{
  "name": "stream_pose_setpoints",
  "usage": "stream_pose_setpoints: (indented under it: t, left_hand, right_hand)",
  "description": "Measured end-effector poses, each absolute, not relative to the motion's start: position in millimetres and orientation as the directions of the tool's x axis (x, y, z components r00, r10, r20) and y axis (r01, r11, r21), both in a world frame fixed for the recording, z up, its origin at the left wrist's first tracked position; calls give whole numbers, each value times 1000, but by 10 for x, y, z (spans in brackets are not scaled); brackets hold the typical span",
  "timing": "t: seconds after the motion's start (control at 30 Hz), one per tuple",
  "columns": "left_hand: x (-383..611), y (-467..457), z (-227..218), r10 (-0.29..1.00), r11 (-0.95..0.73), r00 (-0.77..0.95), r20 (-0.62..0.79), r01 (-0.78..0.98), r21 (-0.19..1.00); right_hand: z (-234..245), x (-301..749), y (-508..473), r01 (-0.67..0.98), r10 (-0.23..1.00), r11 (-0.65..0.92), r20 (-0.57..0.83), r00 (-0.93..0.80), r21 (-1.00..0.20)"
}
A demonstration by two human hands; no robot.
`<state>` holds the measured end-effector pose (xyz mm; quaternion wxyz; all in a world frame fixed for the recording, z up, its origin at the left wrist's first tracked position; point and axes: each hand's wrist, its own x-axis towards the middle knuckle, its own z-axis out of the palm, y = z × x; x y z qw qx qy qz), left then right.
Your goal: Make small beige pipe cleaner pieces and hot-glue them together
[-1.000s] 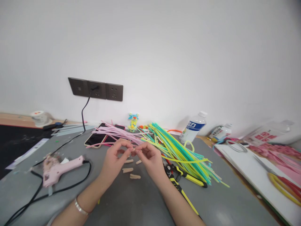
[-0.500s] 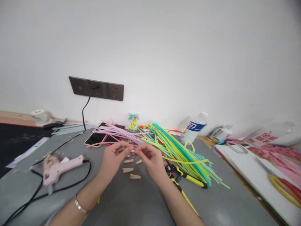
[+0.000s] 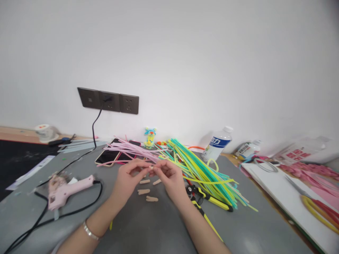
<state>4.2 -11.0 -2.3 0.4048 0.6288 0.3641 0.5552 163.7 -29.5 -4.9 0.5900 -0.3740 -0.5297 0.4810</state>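
My left hand [image 3: 129, 177] and my right hand [image 3: 171, 178] meet fingertip to fingertip above the grey table. Both are closed in a pinch on one small beige pipe cleaner piece [image 3: 151, 168], mostly hidden by the fingers. Below them on the table lie several short folded beige pipe cleaner pieces [image 3: 143, 192], one of them [image 3: 152, 199] nearest to me. Behind the hands spread pink pipe cleaners [image 3: 135, 147] and a bundle of green and yellow pipe cleaners [image 3: 203, 169]. Yellow-handled pliers [image 3: 202, 194] rest beside my right forearm.
A pink glue gun [image 3: 70, 192] with its black cord lies on the left. Phones [image 3: 107, 157] sit under the pink stems. Along the wall stand a small blue-yellow figure [image 3: 149, 137] and a bottle [image 3: 217, 144]. Scissors [image 3: 315, 208] lie on a white board at right.
The fingertips have shifted slightly around the beige piece, and less of it shows now. Both hands stay together in the same place; the things on the table have not moved.
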Motion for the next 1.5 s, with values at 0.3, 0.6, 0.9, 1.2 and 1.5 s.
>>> stream_pose_setpoints:
  t: [0.3, 0.6, 0.9, 1.2, 1.5]
  left_hand:
    - [-17, -80, 17, 647, -760, 212, 733, 258, 596]
    - [-55, -66, -26, 390, -875, 390, 834, 440, 203]
    - [-41, -24, -95, 472, -854, 370, 800, 416, 311]
    - [-39, -21, -122, 529, -835, 304, 792, 353, 423]
    - [-62, 2, -121, 512, -845, 290, 808, 338, 414]
  right_hand:
    - [-52, 1654, -285, -126, 970, 229, 237, -50, -965]
    - [-100, 1659, -246, -210, 987, 145, 157, -39, -967]
    - [-119, 1713, -212, -291, 987, 104, 136, -90, -951]
    - [-116, 1687, -213, -288, 982, 110, 150, -119, -951]
    - [-113, 1701, -229, -298, 973, 103, 158, -167, -949]
